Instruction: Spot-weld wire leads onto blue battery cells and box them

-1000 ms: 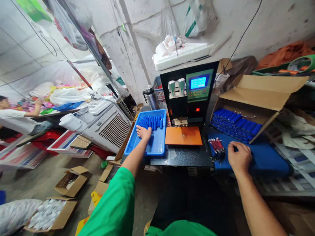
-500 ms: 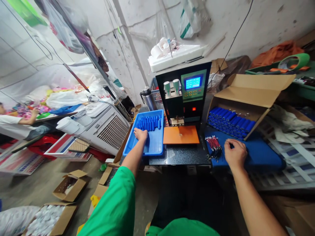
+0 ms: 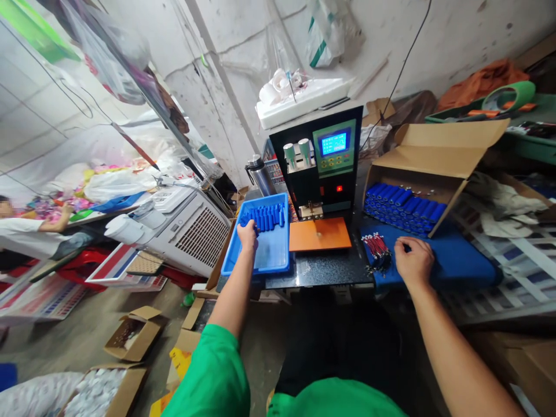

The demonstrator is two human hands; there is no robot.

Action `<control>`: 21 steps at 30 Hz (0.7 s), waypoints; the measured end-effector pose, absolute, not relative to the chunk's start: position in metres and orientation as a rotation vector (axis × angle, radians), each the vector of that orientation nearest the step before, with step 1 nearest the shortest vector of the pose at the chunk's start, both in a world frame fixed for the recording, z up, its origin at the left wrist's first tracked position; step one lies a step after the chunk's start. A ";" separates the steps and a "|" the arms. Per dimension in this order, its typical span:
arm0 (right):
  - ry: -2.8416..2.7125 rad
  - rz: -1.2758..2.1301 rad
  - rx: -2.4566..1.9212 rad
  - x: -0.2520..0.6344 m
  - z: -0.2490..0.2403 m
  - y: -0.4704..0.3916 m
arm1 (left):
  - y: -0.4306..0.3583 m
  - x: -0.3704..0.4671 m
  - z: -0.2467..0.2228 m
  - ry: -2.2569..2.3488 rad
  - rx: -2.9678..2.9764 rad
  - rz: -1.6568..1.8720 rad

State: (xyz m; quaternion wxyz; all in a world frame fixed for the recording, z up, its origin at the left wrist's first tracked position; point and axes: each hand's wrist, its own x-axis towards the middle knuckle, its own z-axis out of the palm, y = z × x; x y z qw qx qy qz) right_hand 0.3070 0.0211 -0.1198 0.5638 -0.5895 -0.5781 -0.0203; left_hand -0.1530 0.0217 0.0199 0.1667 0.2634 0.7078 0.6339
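My left hand reaches into a blue plastic tray, its fingers closed around a blue cylindrical battery cell that they partly cover. Beside it, a row of similar blue cells lies at the back of the tray. My right hand rests on a blue cloth surface. Its thumb and forefinger curl together into a ring; whether anything is between the fingertips is hidden. Just left of that hand lies a bundle of red and black wires with small ends.
A black machine with a lit screen stands between my hands, an orange plate at its foot. An open cardboard box holds stacked blue cells. A metal flask stands behind the tray. Another person sits far left.
My left hand has shifted slightly within the tray, closer to the row, and blue now shows at its fingers. My right hand keeps its curled pose. The whole view has shifted a little.
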 end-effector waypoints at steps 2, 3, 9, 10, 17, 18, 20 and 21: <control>-1.360 -0.042 -1.393 0.307 -0.120 0.022 | 0.018 -0.142 0.024 1.888 0.743 1.826; -1.363 -0.040 -1.398 0.308 -0.121 0.022 | 0.016 -0.136 0.026 1.812 0.729 1.835; -1.373 -0.039 -1.461 0.306 -0.119 0.024 | 0.007 -0.087 0.033 1.312 0.685 1.891; -1.372 -0.036 -1.467 0.305 -0.118 0.024 | 0.008 -0.077 0.032 1.298 0.696 1.890; -1.379 -0.003 -1.486 0.304 -0.111 0.025 | 0.038 -0.020 0.008 1.469 0.812 1.908; -1.379 0.002 -1.487 0.304 -0.110 0.025 | 0.043 -0.015 0.004 1.512 0.825 1.921; -1.380 0.013 -1.474 0.304 -0.109 0.024 | 0.054 -0.008 -0.001 1.587 0.849 1.948; -1.381 0.017 -1.462 0.303 -0.108 0.024 | 0.058 -0.006 -0.003 1.620 0.860 1.957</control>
